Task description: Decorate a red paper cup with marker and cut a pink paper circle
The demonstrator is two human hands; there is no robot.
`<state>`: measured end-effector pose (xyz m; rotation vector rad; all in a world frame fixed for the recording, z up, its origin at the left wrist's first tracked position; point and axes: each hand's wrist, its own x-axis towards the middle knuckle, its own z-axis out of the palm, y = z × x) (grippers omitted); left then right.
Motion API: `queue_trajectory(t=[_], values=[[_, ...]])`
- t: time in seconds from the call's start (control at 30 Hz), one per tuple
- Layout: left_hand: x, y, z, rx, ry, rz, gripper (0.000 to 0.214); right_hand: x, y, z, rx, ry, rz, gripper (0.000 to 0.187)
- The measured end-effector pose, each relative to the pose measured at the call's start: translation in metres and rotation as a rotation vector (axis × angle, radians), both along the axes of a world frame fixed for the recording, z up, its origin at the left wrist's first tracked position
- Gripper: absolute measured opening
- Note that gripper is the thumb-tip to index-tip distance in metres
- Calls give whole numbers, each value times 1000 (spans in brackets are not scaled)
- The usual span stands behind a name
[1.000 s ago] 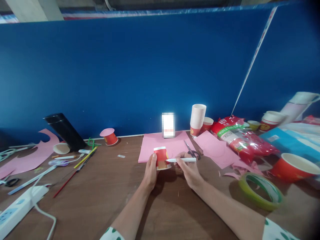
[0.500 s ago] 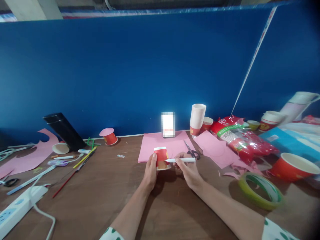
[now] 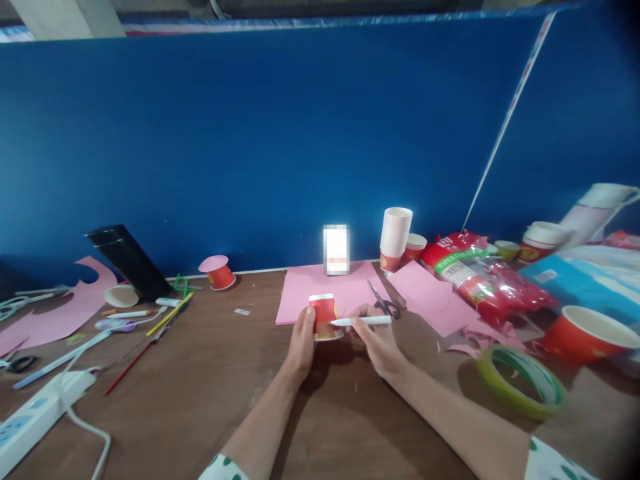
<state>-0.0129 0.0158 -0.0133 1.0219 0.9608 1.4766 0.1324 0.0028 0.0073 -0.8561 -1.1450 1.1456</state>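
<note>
My left hand (image 3: 301, 343) is wrapped round an upside-down red paper cup (image 3: 323, 315) standing at the near edge of a pink paper sheet (image 3: 345, 288). My right hand (image 3: 376, 341) pinches a white marker (image 3: 361, 321), held level, with its tip against the cup's right side. Black-handled scissors (image 3: 384, 303) lie on the pink sheet just beyond my right hand.
A stack of paper cups (image 3: 396, 239) and a red cup package (image 3: 475, 273) stand at the back right. A green tape roll (image 3: 520, 382) and a red bowl (image 3: 585, 331) lie right. Left are pens, a power strip (image 3: 35, 419), a black bottle (image 3: 127, 260) and another overturned cup (image 3: 218, 272).
</note>
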Motion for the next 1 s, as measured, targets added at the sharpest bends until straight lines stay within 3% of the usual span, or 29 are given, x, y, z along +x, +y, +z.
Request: queue_trajectory(t=[1.0], values=[[1, -2, 4, -9, -19, -17, 42, 1, 1, -2, -14, -13, -11, 23]])
